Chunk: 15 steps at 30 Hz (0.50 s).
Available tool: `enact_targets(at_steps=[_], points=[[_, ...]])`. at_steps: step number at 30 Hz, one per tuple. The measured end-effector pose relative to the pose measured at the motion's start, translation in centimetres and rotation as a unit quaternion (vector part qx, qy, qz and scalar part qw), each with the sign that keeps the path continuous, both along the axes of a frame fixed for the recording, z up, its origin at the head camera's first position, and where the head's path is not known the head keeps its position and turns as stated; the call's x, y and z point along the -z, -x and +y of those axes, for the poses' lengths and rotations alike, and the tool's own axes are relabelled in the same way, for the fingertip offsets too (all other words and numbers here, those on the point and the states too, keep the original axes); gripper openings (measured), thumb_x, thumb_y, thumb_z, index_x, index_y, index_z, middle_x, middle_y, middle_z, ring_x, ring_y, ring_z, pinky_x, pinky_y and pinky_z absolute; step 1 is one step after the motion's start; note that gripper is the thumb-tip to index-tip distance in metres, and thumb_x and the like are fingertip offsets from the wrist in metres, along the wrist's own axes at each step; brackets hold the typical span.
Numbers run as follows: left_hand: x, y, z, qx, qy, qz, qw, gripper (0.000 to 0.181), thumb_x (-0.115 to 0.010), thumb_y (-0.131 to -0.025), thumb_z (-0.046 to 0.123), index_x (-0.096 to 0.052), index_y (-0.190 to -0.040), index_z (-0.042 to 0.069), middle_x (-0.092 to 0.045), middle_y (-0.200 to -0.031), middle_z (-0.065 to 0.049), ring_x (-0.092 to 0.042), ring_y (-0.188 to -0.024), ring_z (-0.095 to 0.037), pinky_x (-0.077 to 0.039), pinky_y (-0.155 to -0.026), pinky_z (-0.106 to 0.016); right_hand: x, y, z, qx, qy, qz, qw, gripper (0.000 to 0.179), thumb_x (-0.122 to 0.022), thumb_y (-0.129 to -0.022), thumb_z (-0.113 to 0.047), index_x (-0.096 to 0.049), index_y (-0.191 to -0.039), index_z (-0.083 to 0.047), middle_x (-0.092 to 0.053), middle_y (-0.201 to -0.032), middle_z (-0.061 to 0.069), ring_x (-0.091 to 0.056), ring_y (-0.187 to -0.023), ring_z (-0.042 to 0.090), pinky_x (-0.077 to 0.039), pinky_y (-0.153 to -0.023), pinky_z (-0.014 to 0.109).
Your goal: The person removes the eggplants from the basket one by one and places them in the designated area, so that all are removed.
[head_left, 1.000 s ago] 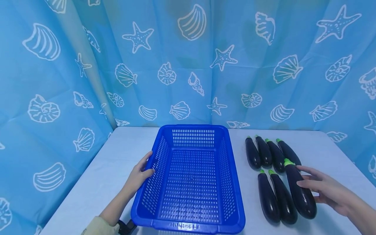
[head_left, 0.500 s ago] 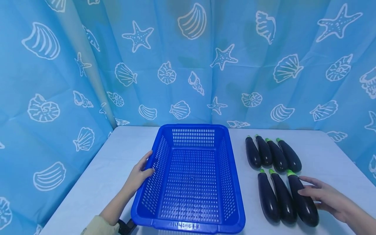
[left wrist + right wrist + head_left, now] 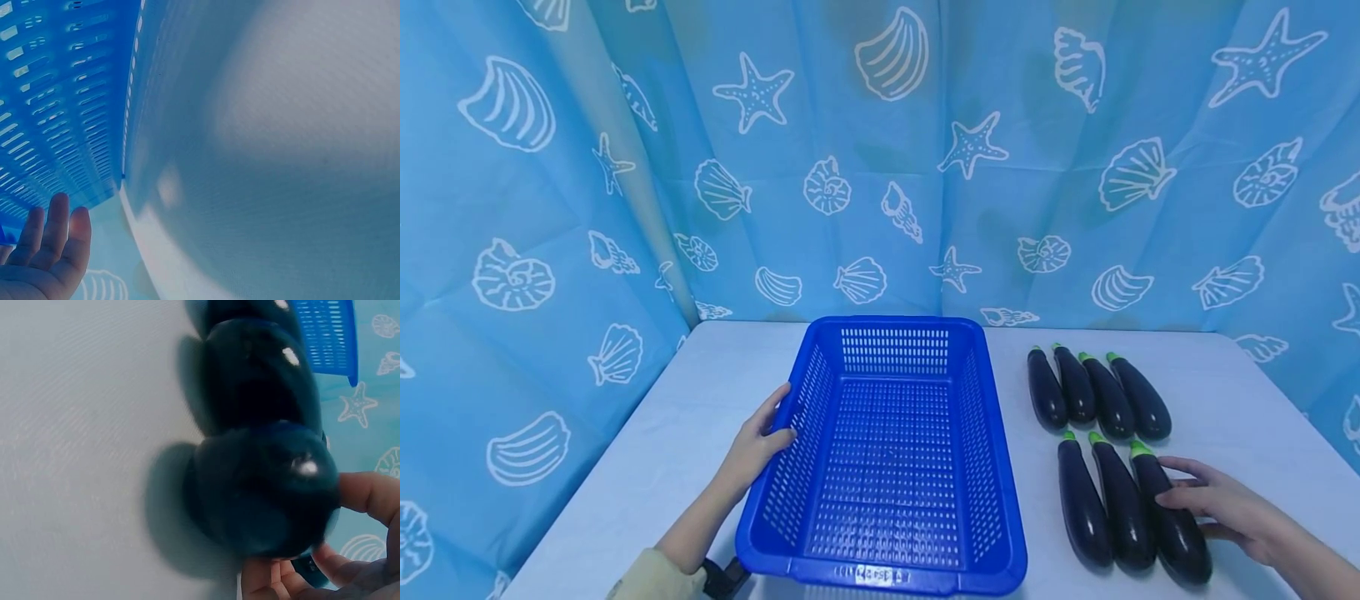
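My left hand point(image 3: 754, 450) holds the left rim of a blue plastic basket point(image 3: 895, 581), thumb over the edge. In the left wrist view, fingers point(image 3: 57, 228) lie along the outside of the perforated wall. On the right, my right hand point(image 3: 1236, 508) grips a dark purple eggplant point(image 3: 1180, 533) with a green stem end, the rightmost of the front row. Its thumb is on top and the other fingers are at the right side. Two more eggplants point(image 3: 1084, 508) lie to its left. In the right wrist view, the gripped eggplant point(image 3: 262, 494) sits close to its neighbour point(image 3: 259, 375).
Behind the front row, several eggplants point(image 3: 1105, 392) lie side by side on the white tabletop point(image 3: 737, 358). No items are inside the basket. A blue curtain point(image 3: 880, 167) with white shell and starfish prints hangs behind and at the sides.
My right hand has brought the eggplant down and toward me, away from the back row, then slightly left against the front row's others. The left hand and basket have stayed put.
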<state>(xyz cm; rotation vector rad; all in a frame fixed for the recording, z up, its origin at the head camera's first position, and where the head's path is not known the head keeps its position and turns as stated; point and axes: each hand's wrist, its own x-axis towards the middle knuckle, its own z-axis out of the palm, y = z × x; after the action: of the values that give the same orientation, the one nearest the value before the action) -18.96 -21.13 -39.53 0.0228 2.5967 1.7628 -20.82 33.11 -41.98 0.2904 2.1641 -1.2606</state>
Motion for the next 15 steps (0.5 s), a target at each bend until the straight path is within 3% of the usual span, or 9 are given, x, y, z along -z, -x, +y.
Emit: enact_targets(at_steps=[10, 15], points=[[0.0, 0.03, -0.12, 0.002, 0.0, 0.0, 1.0, 0.068, -0.048, -0.084, 0.009, -0.021, -0.146, 0.015, -0.034, -0.14, -0.026, -0.044, -0.118, -0.047, -0.048, -0.085, -0.054, -0.08, -0.05, -0.32, -0.005, -0.003, 0.001, 1.0, 0.085, -0.054, -0.088, -0.033, -0.001, -0.139, 0.01, -0.021, -0.129, 0.044, -0.039, -0.107, 0.049, -0.044, -0.086, 0.056], [-0.42, 0.26, -0.26, -0.001, 0.036, -0.008, 0.9993, 0.067, -0.049, -0.087, 0.016, -0.019, -0.146, 0.016, -0.028, -0.145, -0.022, -0.042, -0.12, -0.046, -0.048, -0.085, -0.054, -0.7, 0.09, -0.36, -0.02, -0.023, 0.013, 0.9994, 0.089, -0.052, -0.089, -0.039, 0.0, -0.137, 0.014, -0.02, -0.132, 0.043, -0.037, -0.11, 0.052, -0.045, -0.085, 0.054]])
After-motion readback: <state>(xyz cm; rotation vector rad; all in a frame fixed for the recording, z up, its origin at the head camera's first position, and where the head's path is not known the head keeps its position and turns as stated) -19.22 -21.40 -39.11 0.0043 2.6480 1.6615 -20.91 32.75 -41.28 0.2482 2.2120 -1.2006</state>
